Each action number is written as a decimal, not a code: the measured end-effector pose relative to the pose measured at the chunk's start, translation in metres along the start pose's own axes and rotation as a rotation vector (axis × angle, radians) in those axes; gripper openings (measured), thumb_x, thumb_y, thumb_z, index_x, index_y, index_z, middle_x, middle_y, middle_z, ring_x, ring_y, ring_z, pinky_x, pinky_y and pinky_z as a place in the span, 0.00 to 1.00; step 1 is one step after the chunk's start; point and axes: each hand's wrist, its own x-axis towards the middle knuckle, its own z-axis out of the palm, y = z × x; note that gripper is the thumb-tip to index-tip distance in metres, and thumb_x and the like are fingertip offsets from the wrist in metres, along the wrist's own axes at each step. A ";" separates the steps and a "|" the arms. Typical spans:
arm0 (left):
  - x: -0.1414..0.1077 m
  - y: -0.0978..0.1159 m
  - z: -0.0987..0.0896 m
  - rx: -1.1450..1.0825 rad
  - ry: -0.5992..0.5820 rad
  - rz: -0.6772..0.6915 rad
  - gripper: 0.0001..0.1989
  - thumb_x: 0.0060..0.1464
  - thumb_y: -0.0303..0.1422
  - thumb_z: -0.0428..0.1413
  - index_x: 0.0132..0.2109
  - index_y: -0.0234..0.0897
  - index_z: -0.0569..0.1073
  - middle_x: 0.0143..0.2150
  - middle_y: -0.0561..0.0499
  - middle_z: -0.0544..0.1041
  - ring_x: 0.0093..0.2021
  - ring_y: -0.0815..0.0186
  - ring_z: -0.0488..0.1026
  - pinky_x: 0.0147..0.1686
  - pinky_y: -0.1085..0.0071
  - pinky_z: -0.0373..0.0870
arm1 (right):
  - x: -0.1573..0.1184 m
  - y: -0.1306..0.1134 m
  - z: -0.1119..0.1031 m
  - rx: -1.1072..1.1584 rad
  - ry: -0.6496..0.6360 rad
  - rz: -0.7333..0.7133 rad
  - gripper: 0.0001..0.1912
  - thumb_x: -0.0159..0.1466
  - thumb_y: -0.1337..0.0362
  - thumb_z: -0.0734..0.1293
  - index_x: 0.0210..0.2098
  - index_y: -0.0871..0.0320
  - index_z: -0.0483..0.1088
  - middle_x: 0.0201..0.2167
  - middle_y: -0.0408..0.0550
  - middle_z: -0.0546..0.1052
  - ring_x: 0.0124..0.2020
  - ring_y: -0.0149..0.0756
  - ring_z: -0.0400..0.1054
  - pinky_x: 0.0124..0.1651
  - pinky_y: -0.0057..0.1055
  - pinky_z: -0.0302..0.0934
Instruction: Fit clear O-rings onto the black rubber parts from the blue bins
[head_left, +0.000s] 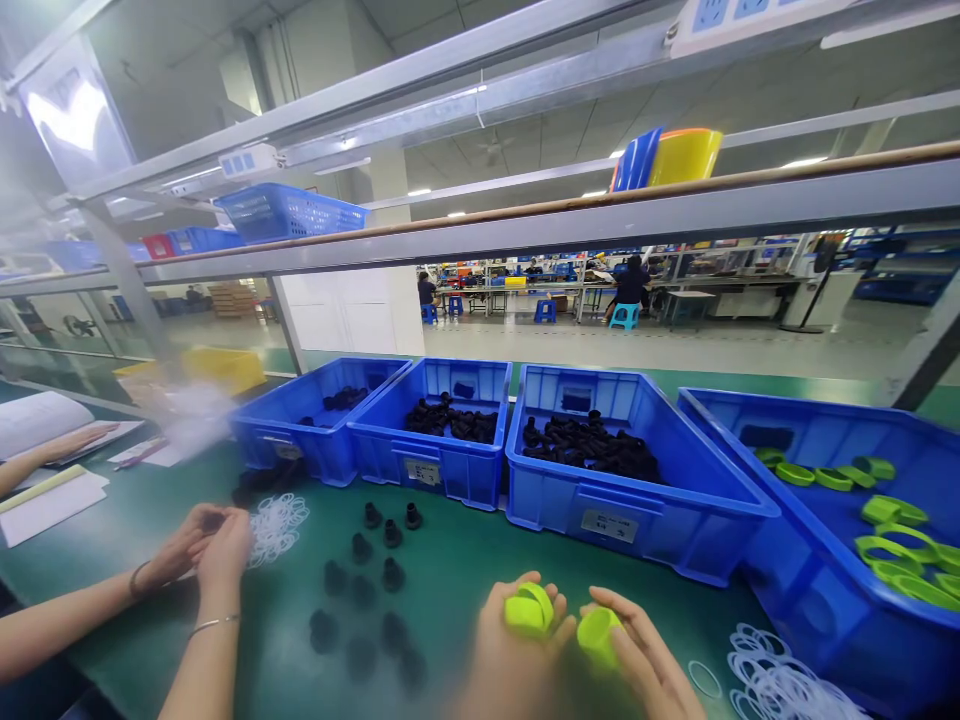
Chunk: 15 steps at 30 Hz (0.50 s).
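Observation:
My left hand point(491, 650) is at the lower middle with lime-green rings point(529, 612) in its curled fingers, seemingly two, one against the other. Close by on the right, my right hand point(651, 655) grips another lime-green ring point(598, 637) between thumb and fingers. The two hands are a small gap apart, above the green tabletop point(450, 540). Several black flanged fittings point(392, 574) stand in loose rows left of my left hand, the nearer ones blurred. To the right of my right hand lies a heap of thin white rings point(780, 675).
Blue bins point(465, 475) line the back, several holding black parts point(592, 450). The right bin point(817, 570) holds lime-green rings point(896, 510). At left, a co-worker's hands point(217, 540) work beside a white ring pile point(277, 525); another hand point(79, 440) rests on papers. A shelf point(480, 225) crosses above.

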 end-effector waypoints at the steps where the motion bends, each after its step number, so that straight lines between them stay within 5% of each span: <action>1: 0.000 0.002 0.001 -0.019 -0.007 -0.005 0.20 0.54 0.31 0.54 0.53 0.31 0.64 0.45 0.39 0.74 0.43 0.56 0.77 0.45 0.62 0.76 | 0.000 -0.003 0.000 0.049 0.010 0.039 0.29 0.62 0.37 0.66 0.50 0.52 0.72 0.43 0.51 0.78 0.38 0.43 0.74 0.36 0.33 0.71; 8: -0.006 0.003 0.005 0.038 -0.021 -0.008 0.17 0.50 0.26 0.54 0.49 0.30 0.66 0.44 0.39 0.75 0.44 0.57 0.78 0.42 0.68 0.76 | -0.003 -0.015 0.004 0.278 -0.013 0.150 0.27 0.61 0.40 0.69 0.50 0.53 0.73 0.43 0.49 0.77 0.34 0.39 0.70 0.33 0.33 0.67; 15: 0.008 0.003 -0.013 0.088 -0.128 -0.069 0.21 0.48 0.23 0.55 0.52 0.33 0.69 0.46 0.39 0.76 0.53 0.51 0.75 0.57 0.50 0.70 | 0.002 -0.018 0.002 0.389 -0.023 0.214 0.27 0.58 0.40 0.72 0.46 0.55 0.75 0.39 0.51 0.77 0.34 0.43 0.72 0.29 0.34 0.67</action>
